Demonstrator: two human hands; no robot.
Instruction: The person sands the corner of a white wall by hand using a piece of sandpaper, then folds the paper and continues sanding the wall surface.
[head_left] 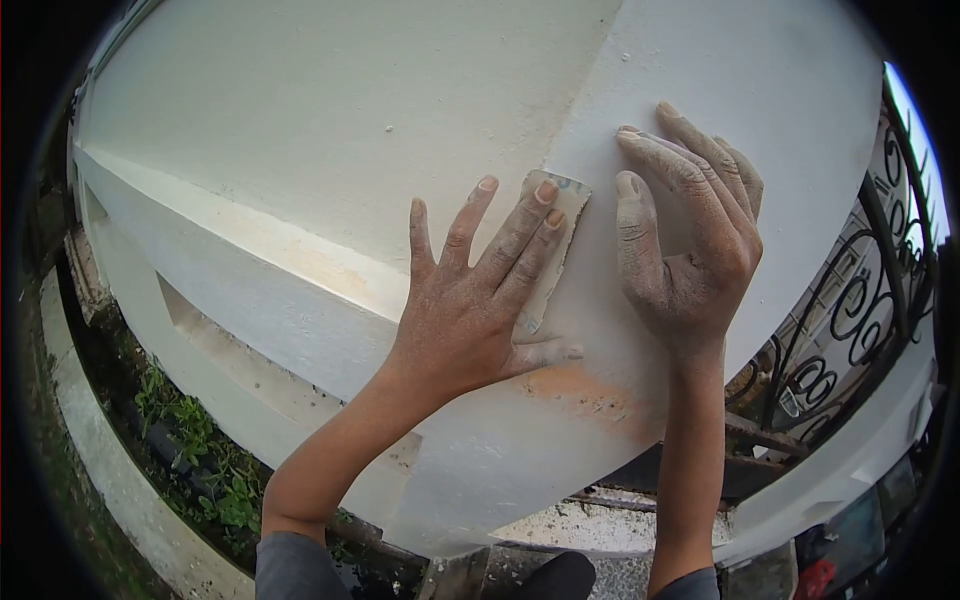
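Note:
My left hand (pixel 470 290) presses a folded piece of sandpaper (pixel 562 235) flat against the white wall (pixel 480 90), close to its corner. Two fingers lie on the sandpaper's pale, blue-printed backing; the other fingers are spread on the wall. To the right, my right hand (pixel 695 220) rests on the adjoining wall face, its fingers bent and thumb apart, with nothing visible in it. Whitish dust coats both hands. Below them, an orange-brown worn patch (pixel 590 395) shows on the wall.
A white ledge (pixel 260 250) runs along the wall at left, above a recess. Green plants (pixel 215 460) grow in a ditch below. A black wrought-iron gate (pixel 850 300) stands at right. A red item (pixel 815 578) lies low at right.

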